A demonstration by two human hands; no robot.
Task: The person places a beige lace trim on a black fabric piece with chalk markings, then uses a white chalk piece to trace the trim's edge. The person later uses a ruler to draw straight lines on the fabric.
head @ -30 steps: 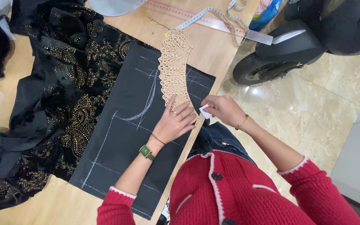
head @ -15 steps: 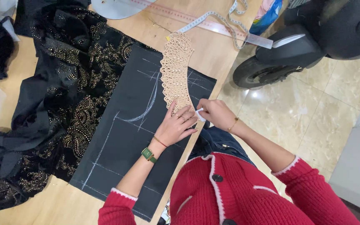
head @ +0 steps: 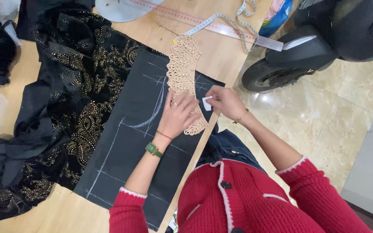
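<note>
Head view: two hands, left hand [head: 178, 115], right hand [head: 223, 100], one lace collar [head: 183, 73], one chalk [head: 207, 103].

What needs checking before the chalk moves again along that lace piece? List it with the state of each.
1. Left hand flat on the beige lace piece, pinning it: ok.
2. Right hand pinching the white chalk at the lace's right edge: ok.
3. Lace lying wholly on the black fabric panel: not ok, its top end reaches onto the bare wooden table.
4. Panel lying flat, chalk lines visible: ok.
5. Embroidered black cloth kept off the lace: ok, it lies to the left of the panel.
6. Chalk tip sharp enough: cannot tell.
</note>
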